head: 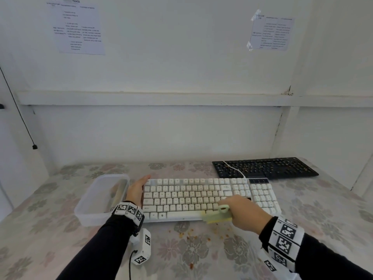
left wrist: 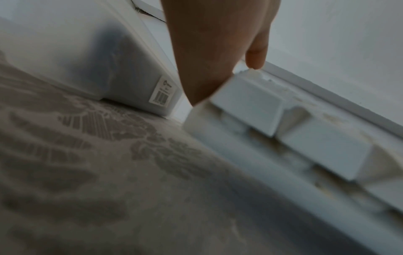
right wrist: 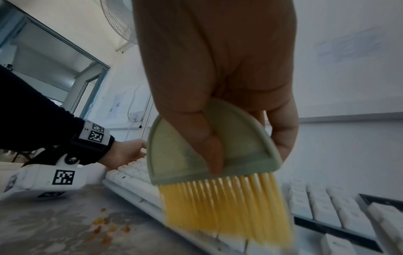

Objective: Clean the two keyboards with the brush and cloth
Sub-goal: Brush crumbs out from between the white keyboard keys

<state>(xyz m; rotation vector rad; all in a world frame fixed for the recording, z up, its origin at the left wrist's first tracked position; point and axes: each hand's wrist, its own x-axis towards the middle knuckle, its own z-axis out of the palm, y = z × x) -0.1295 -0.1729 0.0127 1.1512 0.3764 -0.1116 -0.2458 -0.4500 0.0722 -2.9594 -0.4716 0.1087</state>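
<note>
A white keyboard [head: 201, 197] lies in the middle of the flowered table. My right hand [head: 242, 211] grips a pale green brush [head: 219, 216] with yellow bristles [right wrist: 224, 207], which touch the keyboard's front edge [right wrist: 196, 229] near the space bar. My left hand [head: 137, 190] rests flat, fingers straight, against the keyboard's left end [left wrist: 246, 103]. A black keyboard [head: 264, 167] speckled with crumbs sits at the back right. Orange crumbs [head: 191, 235] lie on the table in front of the white keyboard. No cloth shows plainly.
A translucent plastic container [head: 101, 199] stands just left of my left hand, with something unclear inside. The white keyboard's cable [head: 234, 168] runs over the black keyboard. A white wall closes the back of the table [head: 60, 249].
</note>
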